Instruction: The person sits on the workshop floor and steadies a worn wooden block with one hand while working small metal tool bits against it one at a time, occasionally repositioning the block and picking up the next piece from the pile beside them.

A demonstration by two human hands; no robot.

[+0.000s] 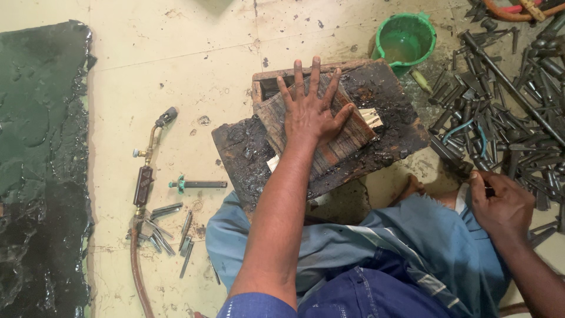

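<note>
My left hand [311,109] lies flat with fingers spread on a charred wooden block [347,144], which rests tilted on a larger blackened wooden board [400,126]. A pale fresh-cut end of the block shows beside my thumb. My right hand [500,203] is down at the right by my knee, fingers curled around a small dark metal piece [488,191] at the edge of a pile of metal parts [506,118].
A green bucket [406,38] with water stands behind the board. A gas torch [147,171] with a hose lies on the pale floor at left, beside several metal chisels [168,232] and a small tool [197,184]. A dark wet mat [41,165] covers the far left.
</note>
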